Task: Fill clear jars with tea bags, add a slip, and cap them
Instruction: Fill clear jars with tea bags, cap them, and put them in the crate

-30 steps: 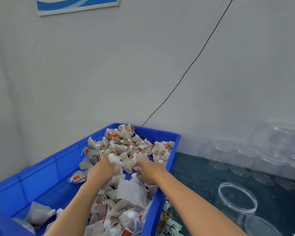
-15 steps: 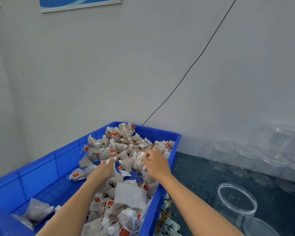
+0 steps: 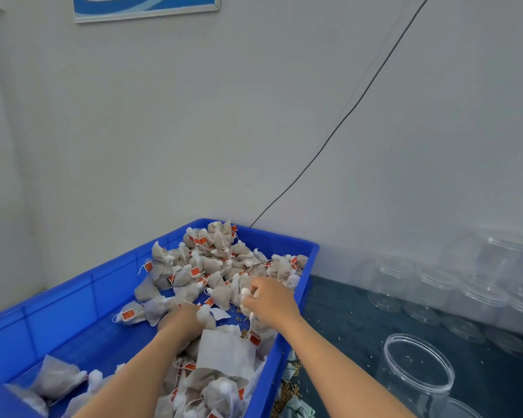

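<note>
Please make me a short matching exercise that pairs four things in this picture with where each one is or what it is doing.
Things:
1. left hand
2. right hand
3. open clear jar
4. black cable

States:
A. runs slanting down the wall
B. stands empty right of the blue crate
C. grips white tea bags
D. reaches into the tea bag pile

Pairs: 1-D, 2-C, 3-B, 4-A

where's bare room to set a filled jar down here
On the dark mat, between the blue bin and the open jar. Crowded: empty jars along the wall, tea bags and both hands in the bin.
</note>
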